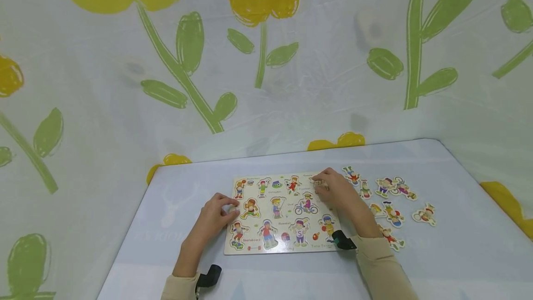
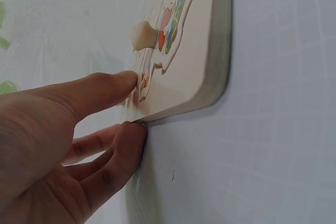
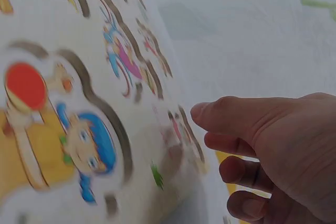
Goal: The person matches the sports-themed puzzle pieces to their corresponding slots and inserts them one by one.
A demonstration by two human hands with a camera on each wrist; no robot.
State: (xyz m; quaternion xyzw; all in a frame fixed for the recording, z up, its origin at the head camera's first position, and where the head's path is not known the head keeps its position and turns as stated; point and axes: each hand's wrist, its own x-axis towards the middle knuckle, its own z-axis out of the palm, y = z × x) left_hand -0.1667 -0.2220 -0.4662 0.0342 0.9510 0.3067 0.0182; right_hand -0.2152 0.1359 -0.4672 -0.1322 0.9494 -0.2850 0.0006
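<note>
A wooden knob puzzle board with sports figures lies flat on the table. At its left edge my left hand grips the board, thumb on the top face and curled fingers at the side. In the left wrist view the thumb lies near a figure piece with a pale round knob. Over the board's upper right corner, my right hand hovers close to the tennis recess. Its thumb and fingers are apart and loosely bent in the right wrist view, with nothing visible between them.
Several loose figure pieces lie right of the board, among them a cyclist piece and, farther right, another piece. The white table meets a flower-patterned curtain at the back. Dark wrist cameras sit on both forearms.
</note>
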